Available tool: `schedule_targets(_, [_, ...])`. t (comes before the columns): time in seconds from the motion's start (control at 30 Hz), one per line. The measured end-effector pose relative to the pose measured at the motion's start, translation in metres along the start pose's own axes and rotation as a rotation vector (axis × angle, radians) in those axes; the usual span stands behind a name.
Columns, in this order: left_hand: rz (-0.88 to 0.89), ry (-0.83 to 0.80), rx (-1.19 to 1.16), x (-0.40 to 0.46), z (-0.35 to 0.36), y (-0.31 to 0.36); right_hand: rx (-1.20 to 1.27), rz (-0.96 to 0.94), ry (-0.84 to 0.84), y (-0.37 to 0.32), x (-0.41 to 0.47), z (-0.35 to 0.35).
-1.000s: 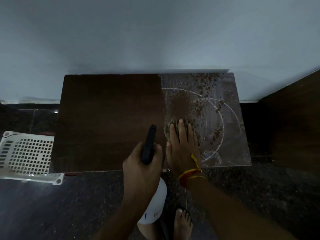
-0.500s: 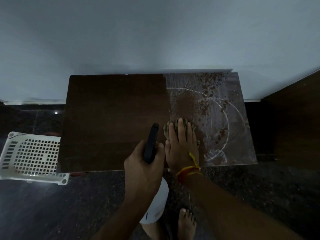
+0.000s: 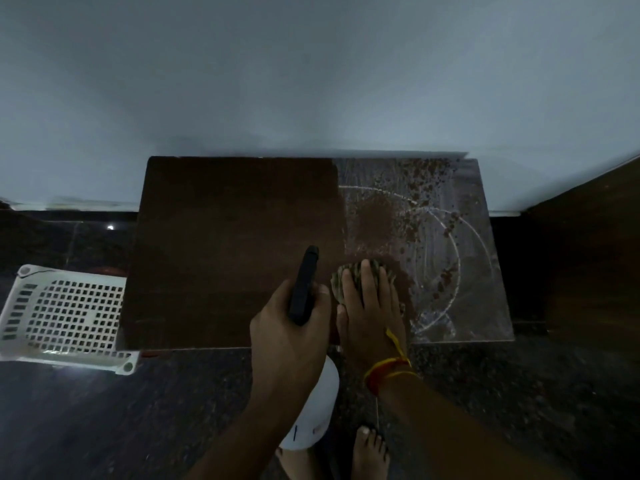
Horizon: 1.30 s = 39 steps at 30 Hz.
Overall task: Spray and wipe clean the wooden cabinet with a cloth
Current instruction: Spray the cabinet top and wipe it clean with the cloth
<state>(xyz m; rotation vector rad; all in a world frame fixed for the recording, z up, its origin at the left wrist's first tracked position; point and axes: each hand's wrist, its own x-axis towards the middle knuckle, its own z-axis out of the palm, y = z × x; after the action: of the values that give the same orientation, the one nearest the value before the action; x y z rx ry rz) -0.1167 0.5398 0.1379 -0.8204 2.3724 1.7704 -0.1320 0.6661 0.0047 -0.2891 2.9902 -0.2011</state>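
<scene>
Cabinet [image 3: 235, 244]: right hand [image 3: 372, 317], flat on cloth [image 3: 349, 277], barely moved; left hand [image 3: 289, 337] gripped spray bottle [image 3: 304, 289]; dusty right side remained unwiped.

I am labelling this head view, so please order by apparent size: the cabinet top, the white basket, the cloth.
1. Cabinet top, clearly the largest.
2. White basket, partly cut off by the left edge.
3. Cloth, smallest, though the right hand covers most of it.

Wall [image 3: 311, 81] bounds cabinet [image 3: 225, 237]; basket [image 3: 65, 313] flanks left.
</scene>
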Motion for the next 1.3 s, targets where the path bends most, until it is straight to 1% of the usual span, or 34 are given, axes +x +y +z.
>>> schedule_targets(0.17, [-0.004, -0.004, -0.009, -0.001, 0.000, -0.003, 0.006, 0.003, 0.057, 0.001, 0.034, -0.008])
schedule_targets(0.27, [-0.020, -0.002, -0.010, -0.002, 0.000, 0.000, 0.014, 0.029, 0.066, 0.000, 0.025, -0.008])
schedule_targets(0.43, [-0.023, -0.005, -0.015, 0.003, 0.000, 0.004, -0.017, 0.027, 0.014, -0.002, -0.012, 0.003])
schedule_targets(0.6, [-0.047, -0.004, -0.004, 0.008, 0.001, 0.001, -0.010, 0.039, 0.037, -0.004, 0.000, 0.004])
schedule_targets(0.7, [-0.032, -0.011, 0.020, 0.008, 0.001, -0.001, 0.030, 0.065, 0.062, -0.005, 0.020, 0.000])
schedule_targets(0.83, [-0.034, -0.026, 0.028, 0.006, 0.000, -0.001, 0.030, 0.029, 0.055, -0.002, 0.047, -0.007])
schedule_targets(1.0, [-0.021, -0.032, 0.036, 0.011, -0.002, 0.006, 0.044, 0.064, 0.077, -0.003, 0.032, -0.005])
schedule_targets(1.13, [-0.034, -0.025, 0.042, 0.018, 0.001, 0.008, 0.021, 0.050, 0.045, -0.005, 0.010, 0.003])
schedule_targets(1.3, [-0.051, -0.043, 0.048, 0.023, 0.003, 0.005, 0.037, 0.070, 0.080, -0.006, 0.040, 0.000])
